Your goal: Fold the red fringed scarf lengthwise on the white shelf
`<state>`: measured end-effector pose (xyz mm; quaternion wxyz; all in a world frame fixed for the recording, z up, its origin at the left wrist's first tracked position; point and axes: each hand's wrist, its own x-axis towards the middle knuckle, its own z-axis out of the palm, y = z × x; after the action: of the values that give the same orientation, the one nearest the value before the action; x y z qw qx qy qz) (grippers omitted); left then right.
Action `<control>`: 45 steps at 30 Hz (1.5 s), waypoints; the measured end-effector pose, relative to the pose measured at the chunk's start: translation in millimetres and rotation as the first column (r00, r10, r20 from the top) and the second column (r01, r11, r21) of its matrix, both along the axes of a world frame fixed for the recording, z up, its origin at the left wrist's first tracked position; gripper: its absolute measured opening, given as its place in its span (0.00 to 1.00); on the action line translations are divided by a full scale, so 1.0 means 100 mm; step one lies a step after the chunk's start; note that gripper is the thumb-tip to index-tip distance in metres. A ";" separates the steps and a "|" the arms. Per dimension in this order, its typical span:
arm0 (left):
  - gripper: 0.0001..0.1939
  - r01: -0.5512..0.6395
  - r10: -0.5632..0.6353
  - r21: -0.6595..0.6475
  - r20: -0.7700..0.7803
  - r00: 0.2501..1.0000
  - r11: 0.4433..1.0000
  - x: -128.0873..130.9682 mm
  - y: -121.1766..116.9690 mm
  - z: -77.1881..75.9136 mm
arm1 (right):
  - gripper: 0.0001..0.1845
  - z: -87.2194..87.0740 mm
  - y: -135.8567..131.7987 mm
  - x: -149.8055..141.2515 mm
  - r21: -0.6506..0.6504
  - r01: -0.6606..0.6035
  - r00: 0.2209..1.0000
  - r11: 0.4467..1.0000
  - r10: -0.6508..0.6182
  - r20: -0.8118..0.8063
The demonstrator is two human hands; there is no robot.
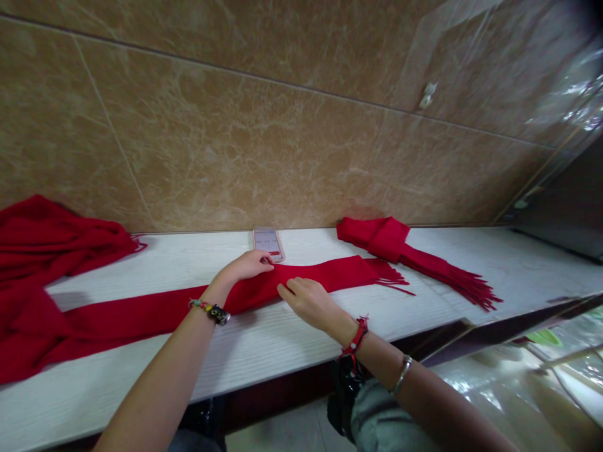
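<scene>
A long red scarf [155,311] lies stretched along the white shelf [264,351], its fringed end [391,276] to the right. My left hand [245,267] rests on the scarf's far edge with fingers curled over the cloth near a phone. My right hand [308,301] lies flat on the scarf's near edge, fingers stretched out and pressing the fabric. Beaded bracelets sit on both wrists.
A phone [268,242] lies by the wall behind my left hand. A folded red scarf with fringe [405,248] lies at the right. A heap of red scarves [42,245] fills the left end. A marble wall stands close behind; a dark panel at far right.
</scene>
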<state>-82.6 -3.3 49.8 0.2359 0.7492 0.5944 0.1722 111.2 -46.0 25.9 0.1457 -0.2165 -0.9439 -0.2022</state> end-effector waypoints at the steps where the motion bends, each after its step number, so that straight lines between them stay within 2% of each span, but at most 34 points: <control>1: 0.12 0.008 -0.008 0.009 0.047 0.999 1.000 0.00 0.00 0.04 | 0.08 0.03 0.00 0.01 0.004 0.009 1.000 1.000 -0.009 -0.019; 5: 0.14 0.008 -0.021 0.056 0.227 0.974 0.998 0.09 -0.01 0.28 | 0.11 0.19 -0.01 0.08 -0.027 0.065 0.991 0.998 -0.068 -0.116; 8: 0.16 -0.016 -0.001 0.060 0.270 0.963 0.998 0.24 0.05 0.48 | 0.13 0.34 0.00 0.18 -0.112 0.145 0.967 0.983 -0.165 -0.196; 11: 0.16 -0.024 0.021 0.008 0.284 0.959 1.000 0.47 0.19 0.66 | 0.17 0.45 0.06 0.36 -0.224 0.186 0.921 0.957 -0.250 -0.301; 15: 0.16 0.001 0.038 -0.138 0.284 0.958 0.990 0.85 0.44 0.83 | 0.20 0.46 0.28 0.69 -0.314 0.124 0.813 0.941 -0.277 -0.512; 18: 0.14 0.020 0.024 -0.171 0.252 0.967 0.985 1.17 0.63 0.86 | 0.22 0.41 0.47 0.99 -0.332 0.129 0.760 0.935 -0.308 -0.572; 21: 0.13 0.044 0.000 -0.177 0.241 0.970 0.983 1.48 0.82 0.80 | 0.23 0.34 0.60 1.26 -0.353 0.193 0.772 0.915 -0.364 -0.522; 24: 0.12 0.069 -0.026 -0.179 0.234 0.972 0.981 1.74 0.99 0.67 | 0.23 0.29 0.64 1.47 -0.348 0.326 0.799 0.879 -0.453 -0.395; 28: 0.09 0.091 -0.054 -0.166 0.218 0.975 0.982 1.98 1.14 0.45 | 0.21 0.20 0.67 1.62 -0.265 0.498 0.803 0.826 -0.554 -0.220; 31: 0.09 0.106 -0.079 -0.139 0.186 0.979 0.985 2.08 1.19 0.28 | 0.19 0.12 0.72 1.69 -0.206 0.499 0.827 0.842 -0.533 -0.177; 35: 0.10 0.147 -0.136 -0.094 0.117 0.984 0.985 2.12 1.18 0.13 | 0.17 0.00 0.78 1.74 -0.217 0.446 0.872 0.869 -0.476 -0.114; 39: 0.15 0.141 -0.143 0.042 0.053 0.988 0.989 1.99 0.97 0.10 | 0.12 -0.07 0.82 1.76 -0.208 0.428 0.893 0.879 -0.447 -0.048; 42: 0.21 0.125 -0.123 0.200 -0.022 0.992 0.972 1.71 0.59 0.06 | 0.11 -0.09 0.85 1.77 -0.184 0.419 0.898 0.889 -0.436 -0.061; 43: 0.23 0.172 -0.138 0.279 -0.138 0.981 0.945 1.60 0.43 0.02 | 0.11 -0.10 0.87 1.77 -0.180 0.418 0.898 0.891 -0.435 -0.066; 45: 0.27 0.224 -0.116 0.317 -0.325 0.938 0.921 1.37 0.13 -0.06 | 0.11 -0.11 0.90 1.79 -0.178 0.415 0.900 0.892 -0.431 -0.065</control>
<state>54.2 9.9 43.4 0.0201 0.8457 0.5151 0.1378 290.1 43.7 14.8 0.1286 -0.4379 -0.8784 -0.1416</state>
